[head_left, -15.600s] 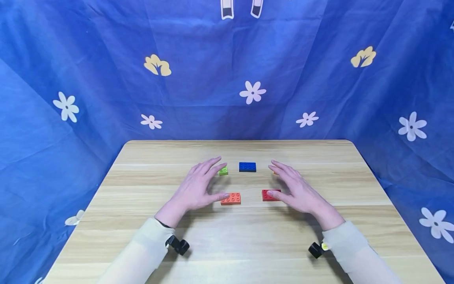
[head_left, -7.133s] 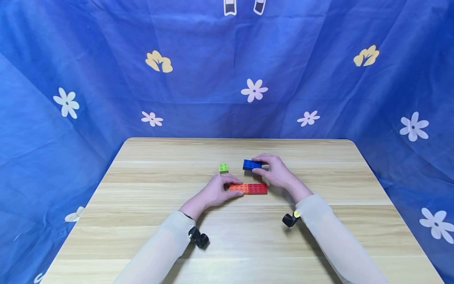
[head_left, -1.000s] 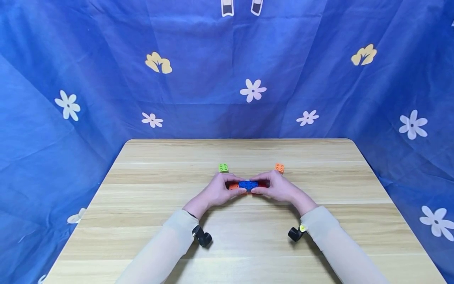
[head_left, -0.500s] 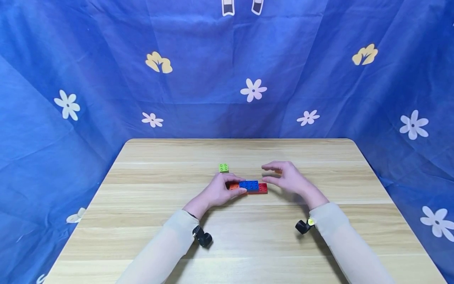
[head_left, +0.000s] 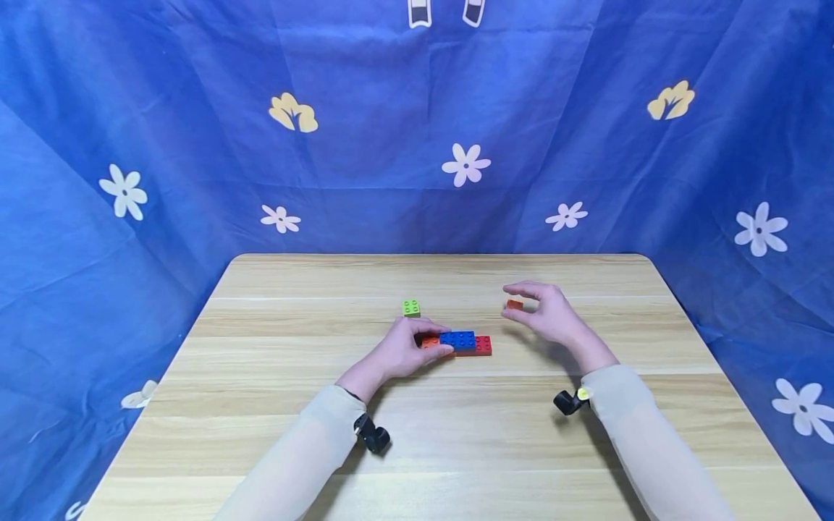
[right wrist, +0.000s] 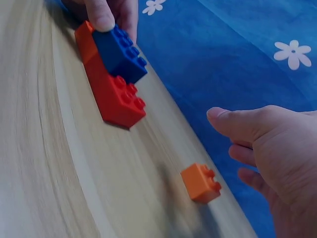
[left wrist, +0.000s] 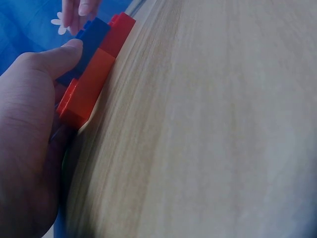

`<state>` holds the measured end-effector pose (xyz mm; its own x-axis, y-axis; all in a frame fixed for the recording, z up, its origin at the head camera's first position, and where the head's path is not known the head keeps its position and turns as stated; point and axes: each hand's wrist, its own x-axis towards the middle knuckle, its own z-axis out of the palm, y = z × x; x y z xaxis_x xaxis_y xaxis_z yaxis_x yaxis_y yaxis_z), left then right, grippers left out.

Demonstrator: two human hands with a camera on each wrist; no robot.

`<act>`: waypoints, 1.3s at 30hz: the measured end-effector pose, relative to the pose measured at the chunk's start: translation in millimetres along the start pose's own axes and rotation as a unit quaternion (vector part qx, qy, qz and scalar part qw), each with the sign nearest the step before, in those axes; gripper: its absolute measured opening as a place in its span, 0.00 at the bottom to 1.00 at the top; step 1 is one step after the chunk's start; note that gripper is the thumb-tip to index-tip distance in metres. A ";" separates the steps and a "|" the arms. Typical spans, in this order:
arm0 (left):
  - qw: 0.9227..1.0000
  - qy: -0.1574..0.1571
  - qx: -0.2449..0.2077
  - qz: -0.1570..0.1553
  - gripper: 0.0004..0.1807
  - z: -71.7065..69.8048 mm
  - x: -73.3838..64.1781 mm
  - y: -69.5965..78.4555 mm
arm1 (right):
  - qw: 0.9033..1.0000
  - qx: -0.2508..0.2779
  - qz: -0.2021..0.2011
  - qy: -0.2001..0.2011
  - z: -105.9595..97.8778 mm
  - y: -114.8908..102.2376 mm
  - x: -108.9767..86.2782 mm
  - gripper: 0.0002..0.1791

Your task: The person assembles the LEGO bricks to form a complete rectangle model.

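So the blue brick [head_left: 457, 341] is pinched at its left end by the left hand [head_left: 404, 350], thumb on the near side, fingers on the far side. How hard it's being squeezed can't really be told. The blue brick itself is seated flat on two others, straddling the seam where the long orange brick [left wrist: 92, 84] and the red brick [head_left: 483, 346] are butted end to end. The studs on the red one's right half can be seen just past the blue, while the orange end is partly blocked from the head view by the left hand.

Over on the right, the small orange brick [right wrist: 199, 183] is loosely framed by the right hand [head_left: 549, 315], with thumb and fingers spread well apart on its near and far sides. In the right wrist view, a decent gap can be made out between brick and thumb, and the brick is set on the table, studs up.

The small green brick [head_left: 411, 309] is parked just beyond the left hand, also studs up. Everything's laid out on a pale wood-grain table [head_left: 456, 434], backed by blue cloth [head_left: 365, 108] printed with white flowers. Pale sleeves [head_left: 293, 452] are worn on both arms.
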<state>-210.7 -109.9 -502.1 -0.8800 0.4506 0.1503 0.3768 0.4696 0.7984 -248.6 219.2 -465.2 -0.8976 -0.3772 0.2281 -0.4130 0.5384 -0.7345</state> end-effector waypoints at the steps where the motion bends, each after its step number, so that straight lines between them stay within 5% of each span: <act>1: 1.000 0.000 0.001 0.001 0.21 -0.1 0.1 0.0 | 1.000 0.000 0.000 0.000 -0.2 2.0 0.1 0.28; 13: 1.000 0.000 0.008 0.000 0.22 0.6 -0.5 0.1 | 0.999 0.030 0.033 0.012 4.0 23.2 -1.6 0.30; 24: 1.000 -0.001 0.009 -0.011 0.22 -0.1 -0.6 0.9 | 0.998 -0.010 0.057 0.002 9.5 39.7 -4.4 0.30; 39: 1.000 0.002 0.006 0.002 0.21 0.1 0.0 -0.4 | 0.998 -0.029 0.043 0.022 14.7 39.4 -6.1 0.26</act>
<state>-210.9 -110.0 -502.5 -0.8791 0.4503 0.1561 0.3847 0.4771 0.7902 -257.1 231.6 -505.0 -0.9353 -0.2948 0.1959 -0.3420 0.6102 -0.7146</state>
